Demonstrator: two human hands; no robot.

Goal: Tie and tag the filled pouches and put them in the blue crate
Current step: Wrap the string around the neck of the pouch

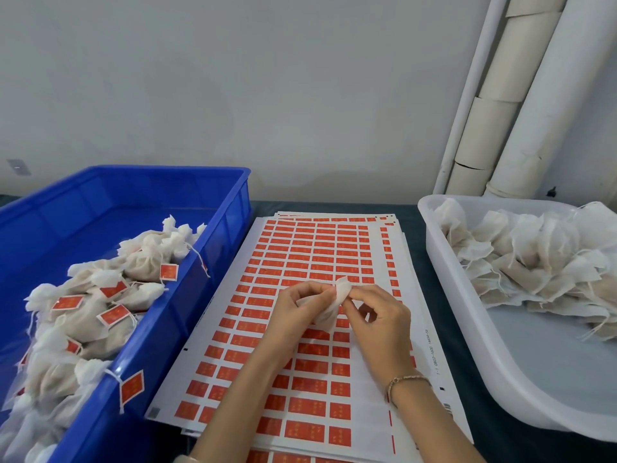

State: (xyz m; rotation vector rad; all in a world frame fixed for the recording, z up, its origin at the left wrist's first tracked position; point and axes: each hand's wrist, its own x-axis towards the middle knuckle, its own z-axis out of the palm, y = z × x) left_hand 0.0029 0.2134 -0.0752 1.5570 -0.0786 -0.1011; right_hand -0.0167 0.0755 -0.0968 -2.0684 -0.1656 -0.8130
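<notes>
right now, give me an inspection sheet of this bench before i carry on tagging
surface: dark tabletop, mostly covered.
job's things: blue plastic crate holds red-tagged white fabric pouches; white plastic tray holds untagged white pouches; stacked white sheets of red labels lie between them.
clutter: nothing seen.
grippers: left hand and right hand both pinch one small white pouch over the sheets; thin gold bracelet on right wrist.
cables: nothing seen.
surroundings: pale wall, white pipes behind the tray.

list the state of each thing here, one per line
blue crate, partly filled with tied red-tagged pouches
white tub, partly filled with untagged pouches
label sheets, stacked flat, near right columns bare
held pouch, above the sheets, no tag visible
left hand, pinching the pouch
right hand, pinching the pouch
</notes>
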